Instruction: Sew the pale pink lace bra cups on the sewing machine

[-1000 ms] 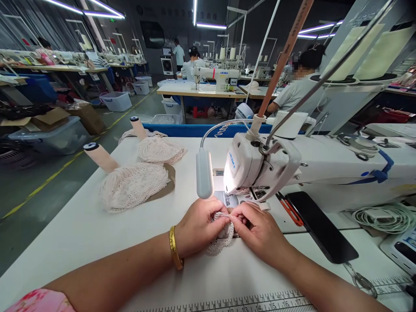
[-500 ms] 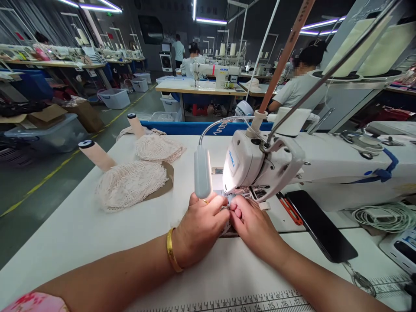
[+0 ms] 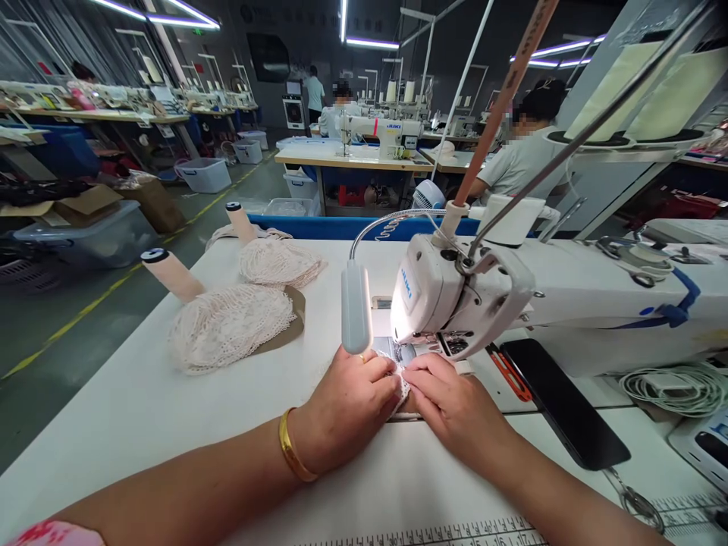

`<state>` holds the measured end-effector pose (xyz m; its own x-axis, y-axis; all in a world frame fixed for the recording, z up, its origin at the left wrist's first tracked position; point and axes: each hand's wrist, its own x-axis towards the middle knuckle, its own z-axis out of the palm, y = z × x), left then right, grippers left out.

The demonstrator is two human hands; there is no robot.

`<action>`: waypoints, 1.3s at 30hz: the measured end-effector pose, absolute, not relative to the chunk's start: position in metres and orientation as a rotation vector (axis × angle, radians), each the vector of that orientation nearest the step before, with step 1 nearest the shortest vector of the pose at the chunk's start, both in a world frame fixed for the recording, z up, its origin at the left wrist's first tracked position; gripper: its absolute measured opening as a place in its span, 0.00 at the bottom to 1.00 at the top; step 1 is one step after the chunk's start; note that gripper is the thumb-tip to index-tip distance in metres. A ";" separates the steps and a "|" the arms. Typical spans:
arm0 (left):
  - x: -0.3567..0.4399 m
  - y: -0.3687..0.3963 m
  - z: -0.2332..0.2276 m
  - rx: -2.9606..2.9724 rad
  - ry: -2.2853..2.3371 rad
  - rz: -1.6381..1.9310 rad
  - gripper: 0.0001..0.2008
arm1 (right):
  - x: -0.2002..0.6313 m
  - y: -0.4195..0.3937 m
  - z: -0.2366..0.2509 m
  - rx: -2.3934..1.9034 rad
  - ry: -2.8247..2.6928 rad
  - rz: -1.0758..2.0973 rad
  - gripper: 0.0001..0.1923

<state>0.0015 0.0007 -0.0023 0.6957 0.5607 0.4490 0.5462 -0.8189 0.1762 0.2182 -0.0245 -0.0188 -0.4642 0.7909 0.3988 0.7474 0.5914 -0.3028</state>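
Head view: the white sewing machine (image 3: 512, 303) is the landmark, standing on the white table (image 3: 142, 409). Just in front of its needle end, the left hand (image 3: 349, 409) and the right hand (image 3: 455, 406) lie side by side on the table, fingertips meeting over a small lace piece (image 3: 401, 385). Both hands curl their fingers down onto the lace and pinch it between them; only a narrow strip of it shows between the knuckles, right before the machine's foot. A gold bangle (image 3: 293, 455) circles the left wrist.

A grey gooseneck lamp (image 3: 356, 307) hangs just left of the machine head, above the left hand. Further left of the machine lie 2 heaps of pale lace (image 3: 227, 326), the nearer one on a brown card, with 2 pink thread cones (image 3: 167, 273) beside them. Right of the needle end, against the machine's base, lie red-handled snips (image 3: 508, 371) and a black phone (image 3: 563, 402). A coiled pale cable (image 3: 676, 387) lies further right. Behind the machine, another person (image 3: 520, 159) sits at a neighbouring station.
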 end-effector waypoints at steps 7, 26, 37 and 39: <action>0.003 0.001 0.002 2.827 1.006 0.573 0.08 | 0.217 -0.024 -0.020 -1.237 -2.321 -0.003 0.17; 0.007 0.004 0.000 2.861 1.107 0.531 0.11 | 0.216 -0.018 -0.031 -1.279 -2.292 -0.116 0.19; 0.009 0.010 0.000 2.866 1.112 0.496 0.12 | 0.214 -0.016 -0.032 -1.397 -2.299 -0.132 0.20; 0.009 0.012 0.002 2.851 1.110 0.469 0.12 | 0.213 -0.016 -0.031 -1.418 -2.302 -0.123 0.20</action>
<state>0.0086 0.0115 0.0024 0.6970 0.6674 0.2624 0.6532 -0.7418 0.1517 0.2133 -0.0162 -0.0312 -0.3831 0.8306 0.4041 0.8689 0.4725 -0.1475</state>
